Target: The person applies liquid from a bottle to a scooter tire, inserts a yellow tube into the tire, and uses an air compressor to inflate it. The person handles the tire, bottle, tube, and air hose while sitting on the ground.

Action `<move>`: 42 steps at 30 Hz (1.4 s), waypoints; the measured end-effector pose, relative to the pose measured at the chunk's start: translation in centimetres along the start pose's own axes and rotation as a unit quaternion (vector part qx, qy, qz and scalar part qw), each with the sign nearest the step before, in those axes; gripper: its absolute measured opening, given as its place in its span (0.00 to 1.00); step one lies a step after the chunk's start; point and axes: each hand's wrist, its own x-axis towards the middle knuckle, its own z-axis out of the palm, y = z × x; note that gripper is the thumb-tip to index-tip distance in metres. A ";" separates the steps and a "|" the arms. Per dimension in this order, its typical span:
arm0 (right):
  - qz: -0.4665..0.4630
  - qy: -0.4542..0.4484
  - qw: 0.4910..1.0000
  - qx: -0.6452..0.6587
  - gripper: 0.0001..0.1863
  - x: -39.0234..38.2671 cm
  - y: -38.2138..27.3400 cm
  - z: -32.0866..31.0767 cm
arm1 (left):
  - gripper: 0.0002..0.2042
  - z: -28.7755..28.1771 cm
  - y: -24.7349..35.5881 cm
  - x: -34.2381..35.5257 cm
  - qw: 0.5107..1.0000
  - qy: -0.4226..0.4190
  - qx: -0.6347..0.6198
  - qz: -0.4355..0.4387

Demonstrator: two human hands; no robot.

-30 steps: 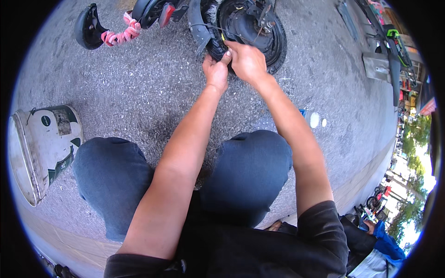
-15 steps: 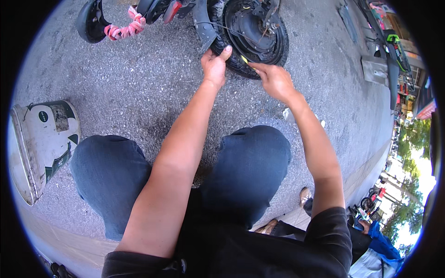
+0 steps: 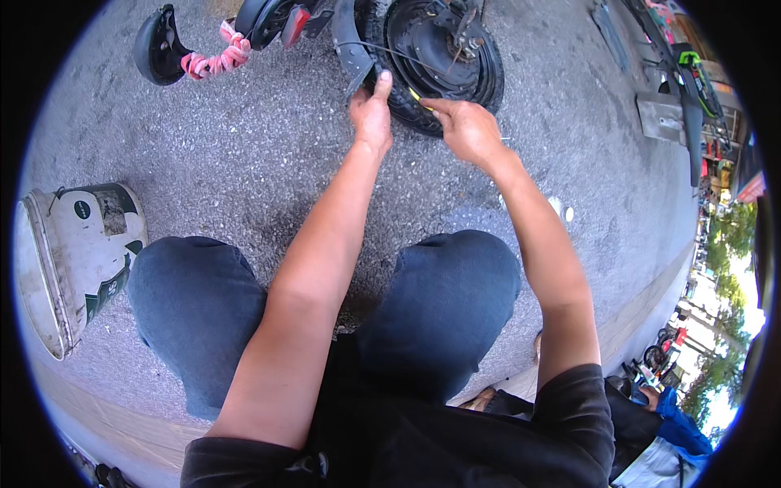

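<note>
Here at the wheel's (image 3: pixel 419 49) near edge, our right hand (image 3: pixel 472 132) pinches a yellow tool (image 3: pixel 416 95) over the tyre (image 3: pixel 407 111); our left hand (image 3: pixel 372 122) meets its left edge, grip too hidden to tell. Push unevenly, and that tip could skid, scraping our knuckles!

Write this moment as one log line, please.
left hand: at tire edge | right hand: holds yellow item, kind unclear, at tire | ground, left: bucket
</note>
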 end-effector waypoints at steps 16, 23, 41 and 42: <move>0.002 0.045 0.999 0.017 0.19 1.7 -5.4 -1.8 | 0.14 0.3 -0.1 0.4 0.999 0.023 -0.022 0.018; 0.029 -0.008 0.999 -0.039 0.19 0.4 -5.5 -3.2 | 0.14 0.6 -0.6 -0.4 0.999 0.034 -0.003 0.019; -0.035 0.041 0.998 -0.012 0.18 4.5 -3.4 0.1 | 0.18 0.9 0.3 -0.1 0.999 0.025 -0.023 -0.029; -0.011 0.033 0.999 -0.004 0.18 4.6 -4.2 -0.6 | 0.18 0.8 0.4 0.4 1.000 0.016 -0.016 0.012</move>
